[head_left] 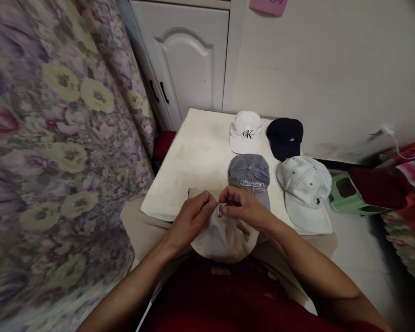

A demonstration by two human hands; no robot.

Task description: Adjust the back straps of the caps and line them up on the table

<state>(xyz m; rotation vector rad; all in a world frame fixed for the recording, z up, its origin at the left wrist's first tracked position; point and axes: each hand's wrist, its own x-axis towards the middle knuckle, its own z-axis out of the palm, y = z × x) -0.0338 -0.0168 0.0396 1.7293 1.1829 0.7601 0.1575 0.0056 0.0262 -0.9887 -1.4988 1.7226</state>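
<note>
A beige cap [224,242] rests at the near edge of the table, over my lap, with its back opening toward me. My left hand [195,214] is closed, thumb and forefinger pinching the end of the cap's strap. From the other side, my right hand [245,208] pinches the strap at its small metal buckle [219,211]. The fingertips of both hands nearly meet there, so part of the strap is hidden. Just beyond my right hand lies a grey cap [249,169] with white script lettering, its brim partly covered by that hand.
On the pale tabletop [183,157] are a white cap [246,127] with dark letters, a navy cap [285,137] and a pale cap [306,184] at the right edge. A floral curtain [69,152] hangs left. A green stool [344,191] stands right; a white cabinet [190,64] stands behind.
</note>
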